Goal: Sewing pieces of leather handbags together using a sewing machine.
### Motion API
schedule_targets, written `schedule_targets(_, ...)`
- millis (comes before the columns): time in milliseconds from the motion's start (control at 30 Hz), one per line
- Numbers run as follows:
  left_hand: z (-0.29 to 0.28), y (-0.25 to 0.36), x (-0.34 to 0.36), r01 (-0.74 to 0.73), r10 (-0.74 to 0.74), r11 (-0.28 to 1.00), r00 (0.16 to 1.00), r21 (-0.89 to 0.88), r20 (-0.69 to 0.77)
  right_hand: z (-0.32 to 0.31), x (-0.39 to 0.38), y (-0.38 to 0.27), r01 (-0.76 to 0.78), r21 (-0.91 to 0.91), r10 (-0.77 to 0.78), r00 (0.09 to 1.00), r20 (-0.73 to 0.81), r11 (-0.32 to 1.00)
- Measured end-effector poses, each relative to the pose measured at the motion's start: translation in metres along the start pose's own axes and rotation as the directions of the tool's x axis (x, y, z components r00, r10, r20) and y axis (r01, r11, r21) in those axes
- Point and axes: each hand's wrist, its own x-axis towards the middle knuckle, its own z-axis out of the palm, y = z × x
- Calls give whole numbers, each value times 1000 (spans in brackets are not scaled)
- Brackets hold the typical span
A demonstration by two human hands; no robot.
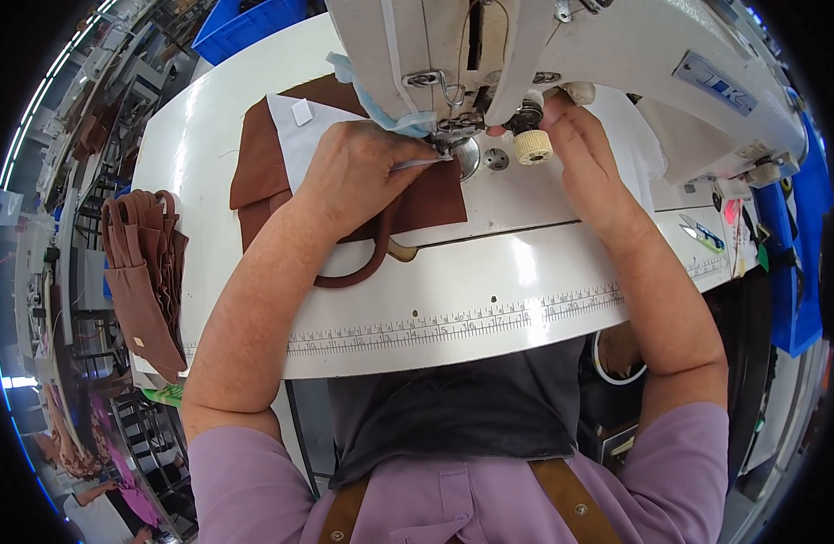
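Note:
My left hand (367, 168) is closed in a pinch on a light grey piece of fabric (293, 145) at the needle area of a white sewing machine (453, 54). The grey piece has a small white tab and lies over brown fabric panels (258, 163). A brown strap loop (367, 267) hangs from them toward the table's front edge. My right hand (585, 150) reaches up beside the machine's cream knob (532, 147). Machine parts partly hide its fingertips, so any hold there is unclear. Light blue material (403, 120) hangs by the needle.
A stack of brown fabric pieces with straps (145, 281) hangs over the table's left end. Small blue-handled thread snips (703, 233) lie at the right. A printed ruler (462, 325) runs along the front edge. Blue bins (245, 27) stand beyond the table.

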Motion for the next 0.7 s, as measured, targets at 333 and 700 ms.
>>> schedule_targets(333,-8,8,1,-17,19,999,999,-47,49,-4,13,19,47,-136,-41,998,45,990)
schedule_targets(700,-11,16,-4,69,-58,993,991,-91,120,-14,16,21,147,-283,-127,988,86,948)
